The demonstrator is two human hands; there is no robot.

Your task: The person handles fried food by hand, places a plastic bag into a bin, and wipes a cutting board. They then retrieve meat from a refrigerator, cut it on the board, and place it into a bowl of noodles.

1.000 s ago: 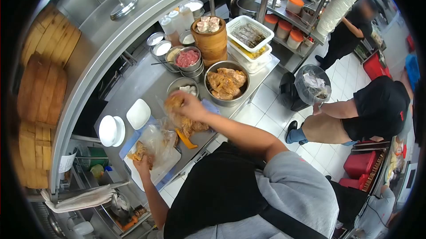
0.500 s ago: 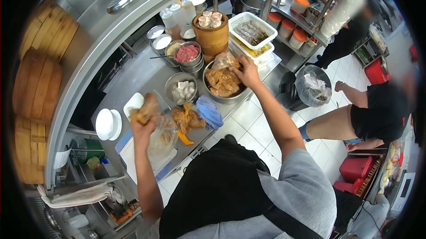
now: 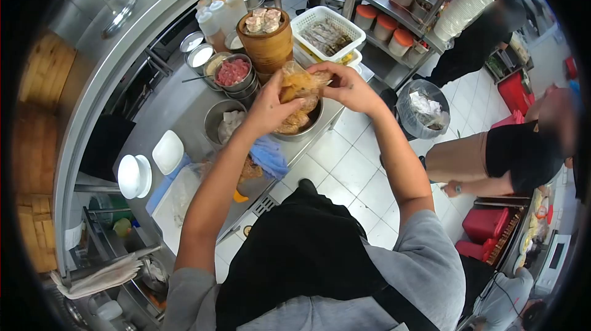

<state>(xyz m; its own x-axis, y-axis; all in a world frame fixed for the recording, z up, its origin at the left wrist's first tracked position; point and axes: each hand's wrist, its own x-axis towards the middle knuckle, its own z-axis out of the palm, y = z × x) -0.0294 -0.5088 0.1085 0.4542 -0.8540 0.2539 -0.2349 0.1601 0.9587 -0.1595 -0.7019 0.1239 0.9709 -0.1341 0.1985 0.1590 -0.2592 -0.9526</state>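
Note:
Both hands are over a steel bowl of brown, bagged food. My left hand grips the near side of a clear plastic bag with brown food. On the bag's other side, my right hand pinches its edge. Right behind stands a bamboo steamer topped with pale pink pieces. A smaller steel bowl with white pieces sits left of my left wrist. Below my left forearm lie a blue cloth and brown food, partly hidden by the arm.
Steel bowls hold red meat and white contents. A white basket stands behind the bowl. White dishes and a white board lie at the left. A lined bin and two people are to the right.
My left hand has moved from the board up to the steel bowl and now holds the bag there. My right hand has lifted from the bowl's contents to the bag. The view has shifted.

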